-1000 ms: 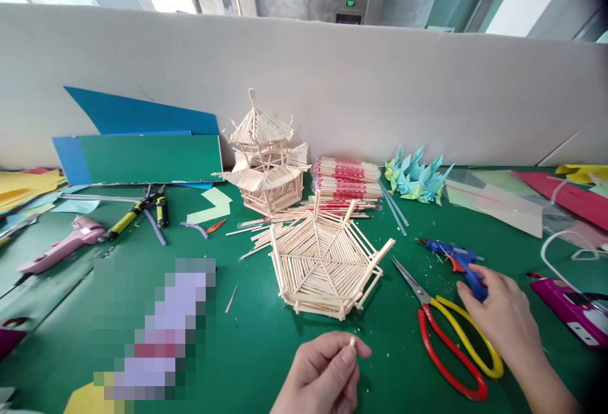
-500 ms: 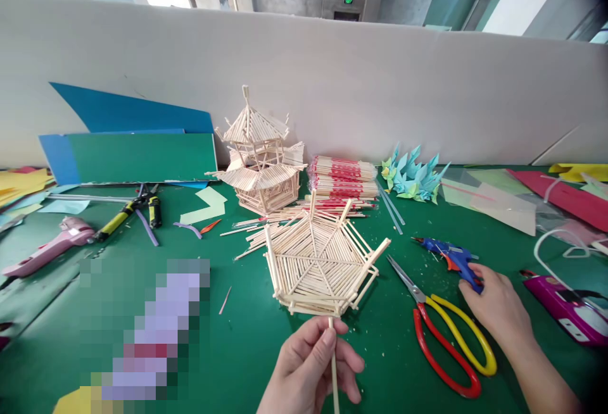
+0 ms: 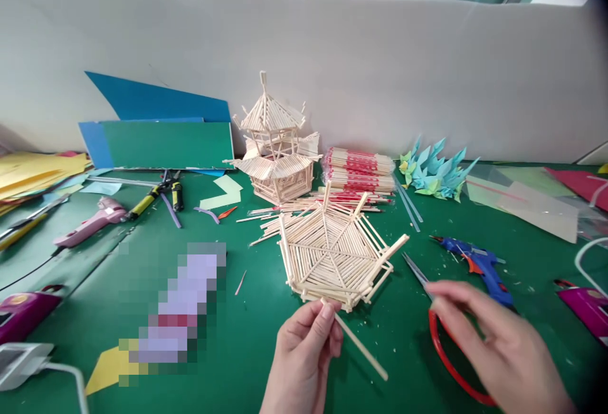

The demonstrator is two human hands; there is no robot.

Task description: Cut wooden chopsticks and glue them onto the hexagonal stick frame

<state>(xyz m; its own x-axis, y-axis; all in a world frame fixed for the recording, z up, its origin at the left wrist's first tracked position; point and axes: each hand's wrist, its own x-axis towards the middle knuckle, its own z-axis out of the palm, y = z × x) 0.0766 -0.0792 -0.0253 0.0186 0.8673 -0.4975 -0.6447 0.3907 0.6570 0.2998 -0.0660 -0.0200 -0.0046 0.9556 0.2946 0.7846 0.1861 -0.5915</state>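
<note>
"Where's the stick frame [image 3: 330, 252]?"
"Just beyond the left fingers [image 3: 325, 314]."
"And the scissors [image 3: 439, 352]?"
"Under the right fingers [image 3: 456, 292], half curled — whether gripping, I can't tell."
"The thin stick [image 3: 363, 349]?"
"Pinched in the left fingers."

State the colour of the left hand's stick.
The stick is pale cream; the head view shows it.

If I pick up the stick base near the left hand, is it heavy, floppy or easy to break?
The stick base is probably light, being just thin sticks. Its floor seems fairly stiff, with sticks packed close together. The posts might snap, since they poke up past the rim.
</note>
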